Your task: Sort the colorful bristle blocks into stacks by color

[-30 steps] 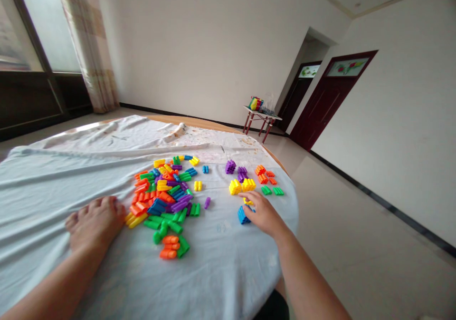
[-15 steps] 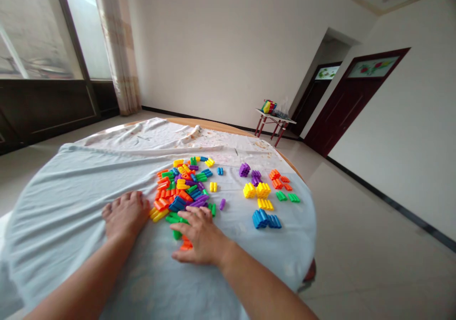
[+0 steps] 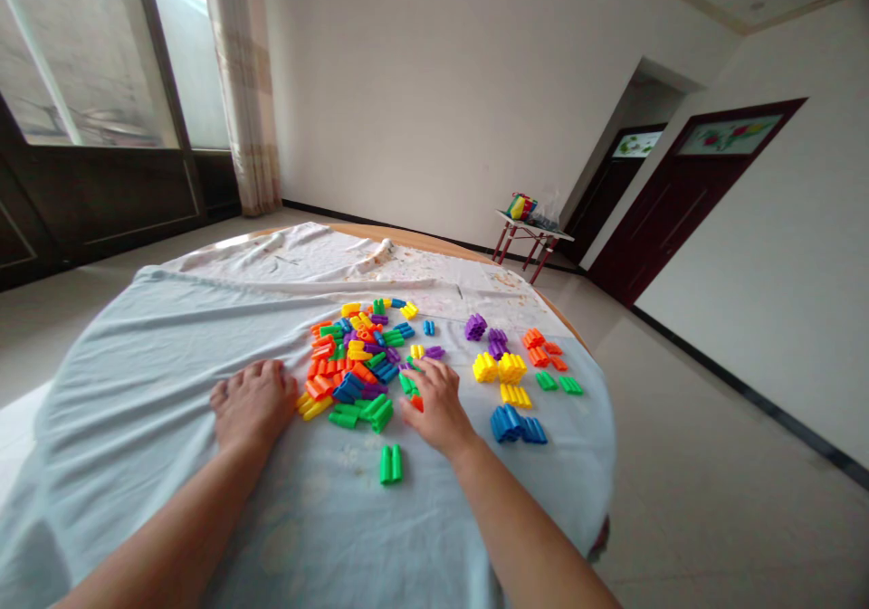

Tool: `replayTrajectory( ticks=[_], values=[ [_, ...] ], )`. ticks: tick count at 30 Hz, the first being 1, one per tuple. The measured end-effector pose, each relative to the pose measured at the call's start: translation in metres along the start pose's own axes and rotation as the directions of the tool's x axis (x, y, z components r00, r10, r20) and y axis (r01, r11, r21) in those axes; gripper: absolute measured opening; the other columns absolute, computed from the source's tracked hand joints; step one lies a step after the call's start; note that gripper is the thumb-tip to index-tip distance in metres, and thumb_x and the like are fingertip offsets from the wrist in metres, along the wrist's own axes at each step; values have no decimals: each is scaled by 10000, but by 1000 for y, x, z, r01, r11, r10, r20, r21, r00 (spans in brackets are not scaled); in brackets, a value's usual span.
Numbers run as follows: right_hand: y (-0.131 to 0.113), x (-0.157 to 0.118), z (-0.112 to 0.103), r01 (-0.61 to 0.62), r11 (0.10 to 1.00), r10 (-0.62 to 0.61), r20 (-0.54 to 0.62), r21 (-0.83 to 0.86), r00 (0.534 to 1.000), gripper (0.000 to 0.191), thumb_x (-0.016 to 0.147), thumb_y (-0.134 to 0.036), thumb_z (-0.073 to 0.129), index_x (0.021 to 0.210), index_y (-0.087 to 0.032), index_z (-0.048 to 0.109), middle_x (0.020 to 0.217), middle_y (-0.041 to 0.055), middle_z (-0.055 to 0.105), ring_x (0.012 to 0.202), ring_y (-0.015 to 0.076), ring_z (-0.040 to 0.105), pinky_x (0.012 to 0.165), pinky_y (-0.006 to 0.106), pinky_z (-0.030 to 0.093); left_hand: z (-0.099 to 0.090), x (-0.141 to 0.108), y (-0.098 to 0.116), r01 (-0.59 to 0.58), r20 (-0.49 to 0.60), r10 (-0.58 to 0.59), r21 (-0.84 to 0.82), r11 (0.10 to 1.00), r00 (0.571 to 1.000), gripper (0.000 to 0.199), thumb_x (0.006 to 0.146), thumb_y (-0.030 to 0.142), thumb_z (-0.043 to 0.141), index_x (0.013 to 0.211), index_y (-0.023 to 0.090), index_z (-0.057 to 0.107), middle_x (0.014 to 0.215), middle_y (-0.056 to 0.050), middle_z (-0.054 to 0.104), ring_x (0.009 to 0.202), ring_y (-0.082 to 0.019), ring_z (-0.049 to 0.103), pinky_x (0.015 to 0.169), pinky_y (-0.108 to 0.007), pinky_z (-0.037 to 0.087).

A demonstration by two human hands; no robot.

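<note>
Left hand (image 3: 253, 401) flat on cloth (image 3: 136, 392), palm down, fingers together, holding nothing; fingertips just beside left edge of pile (image 3: 357, 360), nearest a yellow block (image 3: 312, 405).
Right hand (image 3: 438, 401) palm down at right edge of pile, fingers spread and curled over loose blocks; orange block (image 3: 416, 402) and green block (image 3: 406, 383) showing under fingertips, touching them; cannot tell whether anything is actually pinched.
Pile: mixed orange, green, blue, yellow, purple blocks, unsorted, mid-table between the two hands and beyond them.
Green pair (image 3: 390, 463) alone on cloth, near side of pile, between the forearms, apart from both hands.
Right of right hand, sorted groups: blue group (image 3: 517, 425) nearest, just beside wrist, not touching; yellow group (image 3: 501, 369) beyond it; purple group (image 3: 486, 330) further back; orange group (image 3: 539, 348) and green group (image 3: 558, 382) toward table's right edge.
Cloth wrinkled, pale blue, draped over round table (image 3: 421, 240); stained white sheet at far side.
Background: small side table (image 3: 533, 229) with coloured items by wall; dark door (image 3: 685, 193) at right; window with curtain (image 3: 241, 93) at left.
</note>
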State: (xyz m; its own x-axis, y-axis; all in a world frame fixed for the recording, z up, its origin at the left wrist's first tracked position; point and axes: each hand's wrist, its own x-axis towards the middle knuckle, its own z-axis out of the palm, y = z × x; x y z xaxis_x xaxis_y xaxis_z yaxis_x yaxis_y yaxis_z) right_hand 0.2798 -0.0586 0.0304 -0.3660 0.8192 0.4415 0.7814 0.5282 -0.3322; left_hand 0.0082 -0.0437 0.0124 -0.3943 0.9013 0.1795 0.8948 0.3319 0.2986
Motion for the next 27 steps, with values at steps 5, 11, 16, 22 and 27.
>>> replayTrajectory(
  ticks=[5, 11, 16, 22, 27],
  values=[
    [-33, -20, 7, 309, 943, -322, 102, 124, 941, 464, 780, -483, 611, 1176, -245, 575, 1273, 61, 529, 1227, 226, 386, 1063, 408, 252, 1, 0, 0, 6, 2, -6, 11, 1000, 1000, 464, 856, 382, 264, 1159, 169, 544, 1271, -139, 515, 1189, -318, 420, 1033, -484, 261],
    [-17, -22, 12, 253, 967, -252, 164, 16, 954, 373, 844, -339, 564, 1204, -240, 556, 1322, 78, 493, 1257, 238, 354, 1056, 449, 241, 1, 0, 0, 7, 1, -7, 12, 1000, 1000, 478, 854, 376, 247, 1171, 169, 539, 1282, -133, 508, 1202, -315, 409, 1044, -483, 248],
    [-18, 0, 8, 162, 987, -160, 74, -15, 984, 330, 831, -273, 578, 1157, -227, 587, 1272, 83, 526, 1232, 242, 368, 1052, 450, 245, 1, -1, 0, 8, -1, -8, 11, 1000, 1000, 470, 849, 379, 260, 1167, 174, 538, 1274, -125, 516, 1198, -307, 413, 1044, -477, 250],
    [-77, 37, 38, 254, 967, -255, 133, 22, 958, 346, 867, -326, 517, 1202, -245, 548, 1315, 59, 504, 1243, 233, 350, 1052, 461, 251, 0, -2, 1, 2, -21, -1, 24, 1000, 1000, 470, 855, 382, 238, 1141, 173, 547, 1266, -133, 521, 1188, -298, 428, 1038, -477, 252],
    [-100, 57, 60, 224, 974, -211, 246, -24, 946, 443, 826, -412, 555, 1224, -220, 526, 1277, 91, 530, 1223, 271, 372, 1044, 529, 240, -1, -3, 2, 1, -18, 0, 32, 999, 1000, 491, 829, 436, 307, 1164, 160, 536, 1284, -136, 509, 1203, -304, 412, 1045, -472, 243]
  ],
)
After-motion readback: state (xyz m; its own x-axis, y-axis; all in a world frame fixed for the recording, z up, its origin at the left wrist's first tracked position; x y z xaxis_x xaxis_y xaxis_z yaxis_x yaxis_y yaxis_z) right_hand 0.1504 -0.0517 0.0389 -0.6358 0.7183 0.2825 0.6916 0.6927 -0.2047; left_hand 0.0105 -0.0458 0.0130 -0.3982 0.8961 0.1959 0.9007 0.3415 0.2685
